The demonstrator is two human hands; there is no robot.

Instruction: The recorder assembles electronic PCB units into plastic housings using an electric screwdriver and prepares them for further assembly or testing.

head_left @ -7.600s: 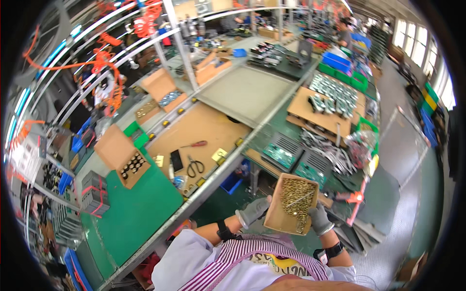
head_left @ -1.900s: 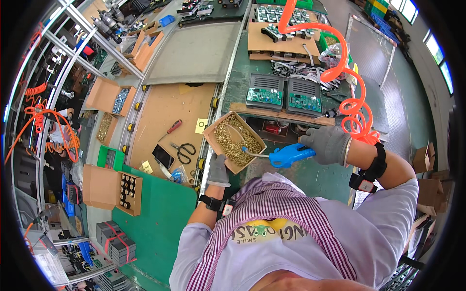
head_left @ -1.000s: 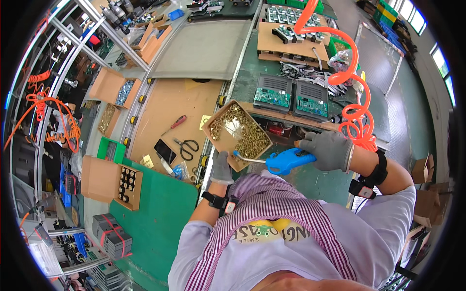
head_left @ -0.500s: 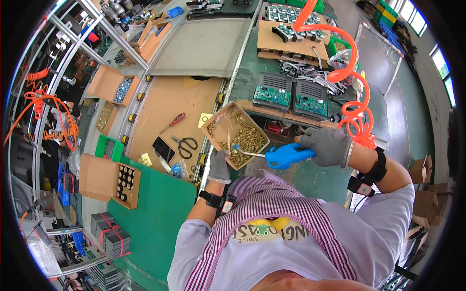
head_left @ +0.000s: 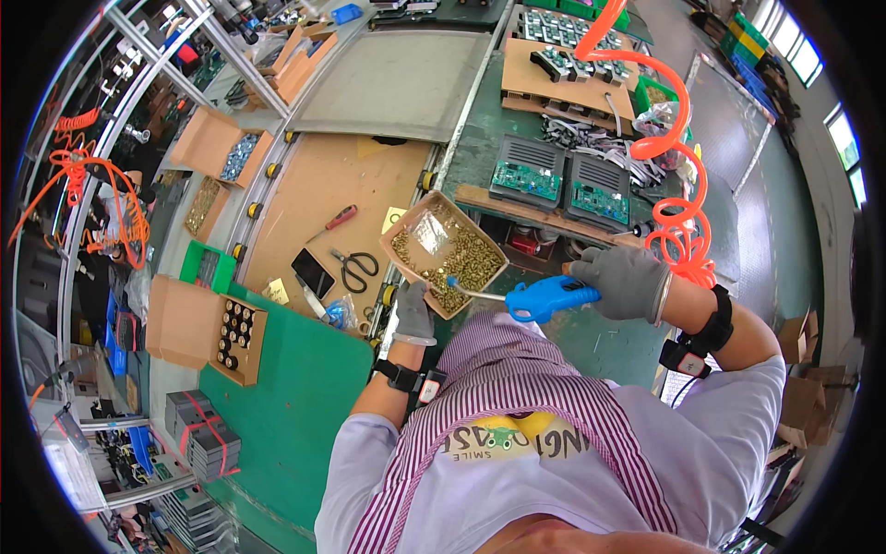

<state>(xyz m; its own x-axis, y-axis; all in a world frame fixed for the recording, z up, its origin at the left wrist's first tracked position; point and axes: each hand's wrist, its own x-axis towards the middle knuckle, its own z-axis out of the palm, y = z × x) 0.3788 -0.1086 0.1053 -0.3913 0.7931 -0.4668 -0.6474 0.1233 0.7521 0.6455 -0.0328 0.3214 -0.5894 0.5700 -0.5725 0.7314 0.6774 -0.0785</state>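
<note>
A cardboard box [head_left: 489, 279] of small brass-coloured fasteners stands just ahead of my body, tilted a little. My left hand [head_left: 413, 316], in a grey glove, grips its near left edge with the thumb over the rim. In my right hand [head_left: 620, 279], also gloved in grey, is a blue air blow gun [head_left: 546, 297]. Its thin bent metal nozzle reaches over the near rim, the tip close to the fasteners. A shiny, see-through patch [head_left: 427, 233], perhaps clear plastic, shows at the far left inside the box.
An orange coiled hose [head_left: 688, 212] hangs beside my right hand. Two black housings with green circuit boards [head_left: 526, 178] lie ahead on the bench. To the left are scissors [head_left: 355, 270], a screwdriver [head_left: 340, 218], a phone [head_left: 313, 272] and a box of black cylinders [head_left: 242, 332].
The shiny patch in the box now shows broadly, where before there was only a thin pale upright line. The view has shifted slightly; both hands keep their holds.
</note>
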